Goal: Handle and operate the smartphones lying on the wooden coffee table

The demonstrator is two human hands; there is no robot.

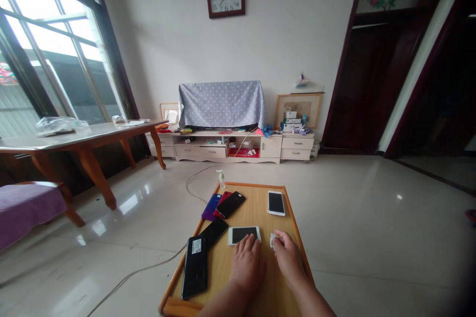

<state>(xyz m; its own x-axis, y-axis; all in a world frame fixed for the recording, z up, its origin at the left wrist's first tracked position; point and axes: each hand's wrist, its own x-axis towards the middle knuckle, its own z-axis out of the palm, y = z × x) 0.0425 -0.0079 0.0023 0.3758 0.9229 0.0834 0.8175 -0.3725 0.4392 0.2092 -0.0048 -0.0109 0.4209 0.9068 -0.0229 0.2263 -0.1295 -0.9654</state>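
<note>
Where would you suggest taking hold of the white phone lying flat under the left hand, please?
Grip the white phone by its two long edges, probably from above. It lies flat, screen up, crosswise on the wooden table, so only the thin sides offer purchase. The left hand already rests on its near edge; the right hand, pinching a small white wad, sits beside its right end.

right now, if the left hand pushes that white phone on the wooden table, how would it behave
The white phone looks flat and rigid, so it would probably slide, not roll or tip. The table looks smooth, so it may skid easily. The left hand rests on its near edge.
</note>
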